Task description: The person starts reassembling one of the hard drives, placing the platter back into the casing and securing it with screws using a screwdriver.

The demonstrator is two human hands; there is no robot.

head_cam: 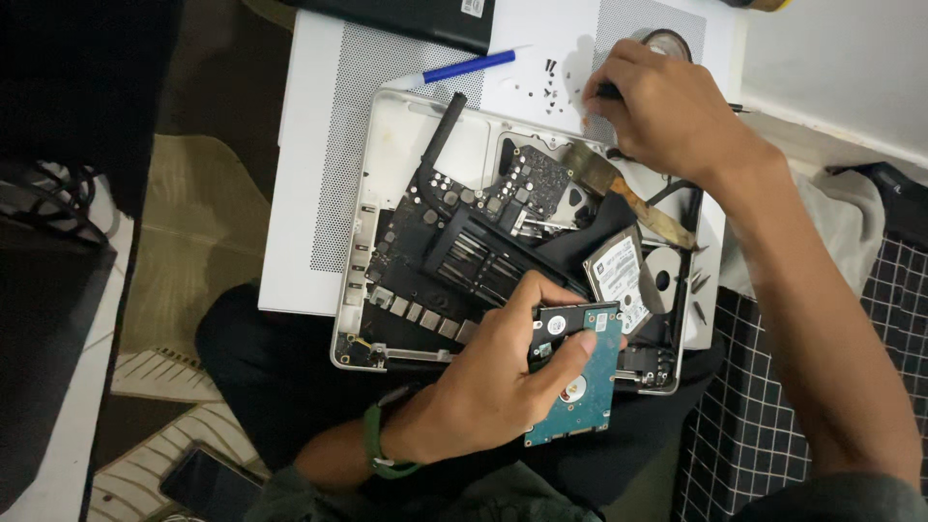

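A dim floor-level scene is shown, with woven mats at the lower left of the frame and a checked cloth (764,425) at the lower right. A white perforated panel (329,174) serves as the work surface across the upper middle, and an opened laptop chassis (387,126) is laid upon it, partly over the seated person's lap.

The fingers of the left hand (493,387) are closed around a hard drive (580,377), which is held circuit-board side up, low and centre, just over the chassis's lower edge; the thumb is pressed across its top so that it is kept steady and lifted off the exposed parts. A green band is worn on that wrist.

The fingers of the right hand (667,106) are pinched narrowly on a thin dark tool, probably a small screwdriver, at the upper right, close to a scatter of tiny screws (546,87) that have been set on white paper, seemingly so they stay visible.

Further out, a dark logic board (464,232) fills the chassis, a second drive (619,275) is resting label up to the right of centre, and a blue pen (464,68) lies above. A phone (208,483) is seen at the lower left.
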